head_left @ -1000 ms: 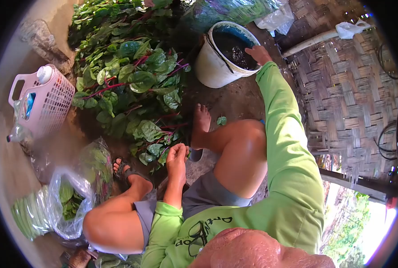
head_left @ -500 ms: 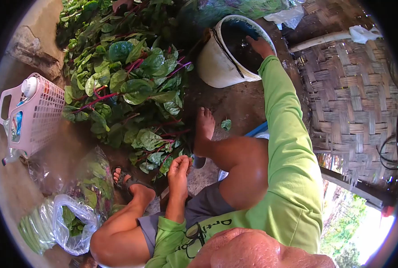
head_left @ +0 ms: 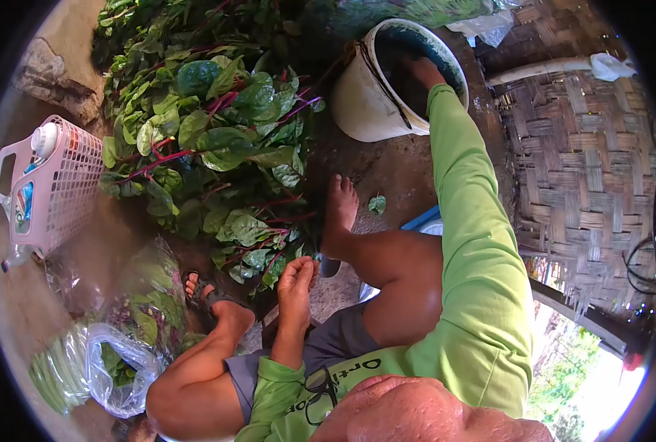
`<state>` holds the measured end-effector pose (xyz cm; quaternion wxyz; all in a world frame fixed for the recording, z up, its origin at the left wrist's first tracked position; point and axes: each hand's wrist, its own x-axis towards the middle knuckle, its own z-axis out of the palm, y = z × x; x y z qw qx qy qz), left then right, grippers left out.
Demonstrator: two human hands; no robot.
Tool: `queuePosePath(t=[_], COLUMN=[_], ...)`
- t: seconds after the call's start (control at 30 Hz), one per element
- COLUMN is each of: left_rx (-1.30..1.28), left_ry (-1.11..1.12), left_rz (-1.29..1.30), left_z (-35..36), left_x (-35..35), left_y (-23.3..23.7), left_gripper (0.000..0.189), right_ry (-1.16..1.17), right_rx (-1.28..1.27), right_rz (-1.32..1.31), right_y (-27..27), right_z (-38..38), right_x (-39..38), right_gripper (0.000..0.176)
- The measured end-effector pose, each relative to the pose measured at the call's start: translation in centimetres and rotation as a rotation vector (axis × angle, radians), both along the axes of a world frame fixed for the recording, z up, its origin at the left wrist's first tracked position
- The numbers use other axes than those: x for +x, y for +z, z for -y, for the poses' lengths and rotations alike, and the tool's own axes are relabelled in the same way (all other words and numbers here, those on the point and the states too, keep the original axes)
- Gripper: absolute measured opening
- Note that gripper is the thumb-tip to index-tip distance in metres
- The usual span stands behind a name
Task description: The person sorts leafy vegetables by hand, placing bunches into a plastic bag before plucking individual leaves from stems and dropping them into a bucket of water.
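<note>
My right arm, in a green sleeve, reaches out to a white bucket (head_left: 357, 103) with a dark inside. My right hand (head_left: 424, 72) is down inside it past the rim, and its fingers are lost in the dark. Close to my lap, my left hand (head_left: 296, 281) is closed in a pinch, and whatever is between the fingers is too small to make out. Just beyond that hand lies a large heap of leafy greens (head_left: 225, 147) with purple-red stems. A single loose leaf (head_left: 376, 205) rests on the floor by my bare foot.
A pink plastic basket (head_left: 44, 199) holding bottles stands at the left. Below it are a clear bag of leaves (head_left: 125, 368) and a bundle of long green pods in plastic (head_left: 59, 376). A woven wall (head_left: 578, 162) rises at the right, beside the bucket.
My right hand has gone deeper into the bucket, and less of its fingers shows. The left hand keeps its pinch in about the same place. The view has shifted slightly.
</note>
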<state>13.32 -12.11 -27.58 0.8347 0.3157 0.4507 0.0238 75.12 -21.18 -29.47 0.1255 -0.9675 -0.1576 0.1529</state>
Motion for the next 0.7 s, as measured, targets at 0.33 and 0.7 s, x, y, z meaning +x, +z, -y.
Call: queuePosePath(t=[0.33,0.7], left_rx=[0.043,0.03], left_ry=[-0.061,-0.056], left_rz=[0.039,0.115], left_z=[1.0,2.1], left_x=[-0.1,0.2], left_y=[0.9,3.0], left_gripper=[0.019,0.022], right_ry=[0.184,0.23], right_rx=[-0.091,-0.237], right_rz=[-0.02,-0.117], right_y=[-0.6,4.6], right_z=[-1.7,-2.9], right_x=[-3.0,-10.2], right_gripper=[0.043,0.04])
